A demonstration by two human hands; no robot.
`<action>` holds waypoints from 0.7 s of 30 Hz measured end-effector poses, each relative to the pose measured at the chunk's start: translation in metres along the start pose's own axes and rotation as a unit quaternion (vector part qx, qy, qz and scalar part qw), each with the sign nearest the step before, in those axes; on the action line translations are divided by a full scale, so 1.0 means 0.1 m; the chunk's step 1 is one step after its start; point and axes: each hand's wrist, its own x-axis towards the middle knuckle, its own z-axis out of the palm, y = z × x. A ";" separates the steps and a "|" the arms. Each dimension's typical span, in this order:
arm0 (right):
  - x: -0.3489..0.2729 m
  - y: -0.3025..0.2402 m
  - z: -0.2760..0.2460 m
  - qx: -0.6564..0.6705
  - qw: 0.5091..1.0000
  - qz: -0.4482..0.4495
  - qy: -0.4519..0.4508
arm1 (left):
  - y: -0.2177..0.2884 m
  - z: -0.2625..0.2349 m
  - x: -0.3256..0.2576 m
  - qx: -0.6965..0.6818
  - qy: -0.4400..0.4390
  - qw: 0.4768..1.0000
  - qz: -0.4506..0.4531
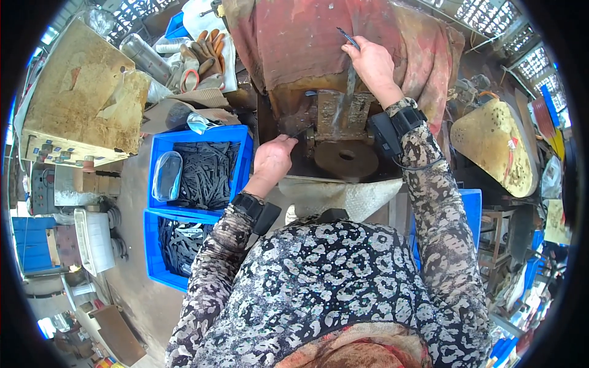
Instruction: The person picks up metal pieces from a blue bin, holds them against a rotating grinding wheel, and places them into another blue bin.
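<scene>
Fingers of the right hand are closed around a thin dark metal strip, which is held by its lower part with its tip pointing up and to the left against the reddish cloth draped over the machine. The right forearm is stretched forward and upward from the lower right, its patterned sleeve ending at a black wrist-worn device. The left hand is curled loosely, fingertips pressed toward the rusty metal block of the machine; a small dark piece seems to be pinched there, though it cannot be told for certain. The left arm is bent at the elbow and reaches forward, a black band worn at the wrist. Just right of the left hand a round rusty disc is seen lying flat below the block. To the left of the left hand an upper blue crate is filled with dark metal strips, a clear plastic bag lying on them, and a lower blue crate of similar pieces stands just beside it. Worn work gloves are seen farther up.
</scene>
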 end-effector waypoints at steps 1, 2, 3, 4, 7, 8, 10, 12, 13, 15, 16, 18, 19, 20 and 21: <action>0.00 0.00 0.00 0.000 1.000 0.000 0.000 | 0.00 0.00 0.00 0.000 0.000 1.000 0.000; 0.00 0.00 0.01 0.000 1.000 0.001 0.001 | -0.01 0.00 0.00 -0.001 0.001 1.000 0.000; 0.00 0.00 0.01 0.000 1.000 0.001 0.002 | -0.01 0.00 -0.01 -0.002 0.002 1.000 0.000; 0.00 0.00 0.01 0.000 1.000 0.001 0.002 | -0.02 0.01 -0.01 -0.002 0.002 1.000 0.000; 0.01 0.01 0.02 0.001 1.000 0.002 0.001 | -0.03 0.02 -0.01 0.000 0.007 1.000 0.006; 0.01 0.01 0.02 0.002 1.000 0.000 0.003 | -0.02 0.01 -0.01 -0.001 0.006 1.000 0.008; 0.00 0.02 0.02 0.003 1.000 -0.001 0.006 | -0.02 0.01 -0.01 -0.002 0.004 1.000 0.011; 0.01 0.00 0.03 -0.003 1.000 0.007 0.000 | -0.03 0.02 -0.01 -0.004 0.003 1.000 0.004; 0.01 -0.01 0.03 -0.002 1.000 0.006 -0.001 | -0.03 0.02 -0.01 -0.003 0.003 1.000 0.003; 0.00 0.00 0.00 -0.003 1.000 0.017 -0.008 | -0.02 0.02 -0.01 -0.008 0.011 1.000 0.008; 0.00 0.01 0.00 -0.004 1.000 0.018 -0.006 | -0.02 0.03 0.00 -0.008 0.011 1.000 0.010; 0.01 0.02 0.01 -0.001 1.000 0.013 -0.004 | -0.02 0.05 0.00 -0.001 0.020 1.000 0.014; 0.02 0.02 0.01 0.000 1.000 0.013 -0.004 | -0.03 0.05 0.01 -0.001 0.020 1.000 0.014; 0.03 0.02 0.02 0.000 1.000 0.014 -0.006 | -0.03 0.05 0.01 -0.002 0.014 1.000 0.011; 0.03 0.02 0.02 -0.001 1.000 0.015 -0.008 | -0.02 0.04 0.01 -0.002 0.008 1.000 0.009</action>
